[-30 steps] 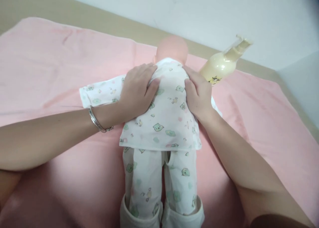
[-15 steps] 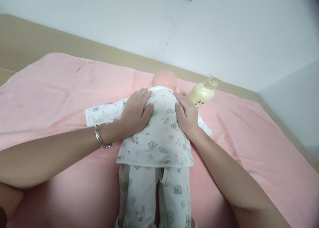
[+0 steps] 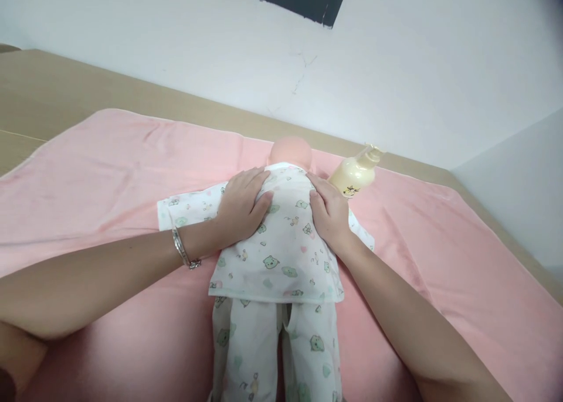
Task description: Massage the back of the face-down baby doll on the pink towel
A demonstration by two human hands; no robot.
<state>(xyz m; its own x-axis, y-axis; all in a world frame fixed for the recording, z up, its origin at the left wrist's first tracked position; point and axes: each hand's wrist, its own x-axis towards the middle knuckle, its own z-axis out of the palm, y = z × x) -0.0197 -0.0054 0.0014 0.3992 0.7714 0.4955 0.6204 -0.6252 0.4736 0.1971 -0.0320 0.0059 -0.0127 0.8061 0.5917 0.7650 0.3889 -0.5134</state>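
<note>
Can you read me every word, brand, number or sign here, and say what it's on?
None can be read.
Bottle: a small yellow-and-dark print, too small to make out any lettering.
Shirt and trousers: little printed pictures, no legible words.

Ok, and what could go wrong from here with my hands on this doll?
Your right hand is close to the pump bottle and might knock it. The bracelet on your left wrist sits beside the sleeve and could snag it. The creased pink blanket may shift under the doll.
</note>
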